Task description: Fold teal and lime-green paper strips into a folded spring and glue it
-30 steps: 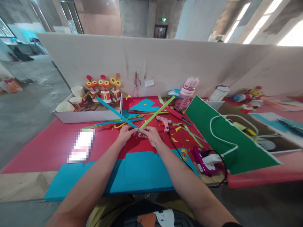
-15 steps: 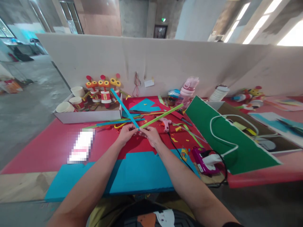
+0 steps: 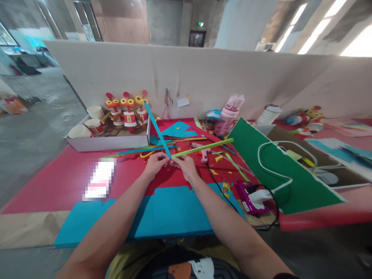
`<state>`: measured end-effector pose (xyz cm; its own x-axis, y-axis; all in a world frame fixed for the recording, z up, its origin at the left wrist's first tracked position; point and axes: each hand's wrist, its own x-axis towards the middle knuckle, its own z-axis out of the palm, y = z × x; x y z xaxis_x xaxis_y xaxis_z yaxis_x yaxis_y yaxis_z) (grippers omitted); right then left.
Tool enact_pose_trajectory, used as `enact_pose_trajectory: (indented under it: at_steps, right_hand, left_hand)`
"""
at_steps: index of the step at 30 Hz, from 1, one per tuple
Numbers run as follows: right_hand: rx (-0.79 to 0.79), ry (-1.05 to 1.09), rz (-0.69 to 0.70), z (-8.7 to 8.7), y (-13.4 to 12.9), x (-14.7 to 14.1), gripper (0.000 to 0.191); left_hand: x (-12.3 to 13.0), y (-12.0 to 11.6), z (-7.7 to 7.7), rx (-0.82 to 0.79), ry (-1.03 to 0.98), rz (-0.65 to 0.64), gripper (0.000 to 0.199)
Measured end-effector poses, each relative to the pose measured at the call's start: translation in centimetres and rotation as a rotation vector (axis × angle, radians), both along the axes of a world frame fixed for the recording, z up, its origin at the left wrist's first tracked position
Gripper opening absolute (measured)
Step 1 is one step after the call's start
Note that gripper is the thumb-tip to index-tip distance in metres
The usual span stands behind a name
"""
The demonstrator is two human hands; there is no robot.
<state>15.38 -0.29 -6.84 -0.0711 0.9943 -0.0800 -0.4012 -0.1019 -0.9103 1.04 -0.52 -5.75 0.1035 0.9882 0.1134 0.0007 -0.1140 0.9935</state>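
Observation:
A blue paper strip (image 3: 157, 130) and a light green paper strip (image 3: 203, 147) meet at their near ends in a V shape. My left hand (image 3: 157, 164) is closed in a pinch at the near end of the blue strip. Right beside it, my right hand (image 3: 185, 167) pinches the near end of the green strip. The fingertips of both hands almost touch and partly cover the place where the strips join. Just beyond my right hand lies a pink glue gun (image 3: 204, 154) with a black cord.
Blue sheets (image 3: 180, 211) lie along the front edge, near a phone-like bright screen (image 3: 100, 179). A white box (image 3: 110, 144) holds paper-cup figures (image 3: 129, 116). At right are a purple power strip (image 3: 251, 197), a green board (image 3: 279, 174) and a pink bottle (image 3: 231, 112).
The far ends of both strips have swung to the right, with the green strip now lower and flatter. My hands stay in nearly the same place.

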Motion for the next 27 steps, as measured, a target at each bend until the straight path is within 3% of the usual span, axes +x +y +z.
enact_pose_trajectory:
  at_steps: [7,14,27]
  right_hand:
    - [0.063,-0.094,0.02,0.15,-0.08,0.18,0.025]
    - [0.032,0.111,0.208,0.18,0.28,0.9,0.03]
    - [-0.006,0.11,0.161,-0.1,0.09,0.64,0.032]
  left_hand:
    - [-0.27,0.13,0.07,-0.017,0.003,0.004,0.022]
    - [-0.64,-0.08,0.63,-0.007,-0.039,-0.055,0.022]
    - [-0.46,-0.24,0.69,-0.03,0.026,-0.038,0.016]
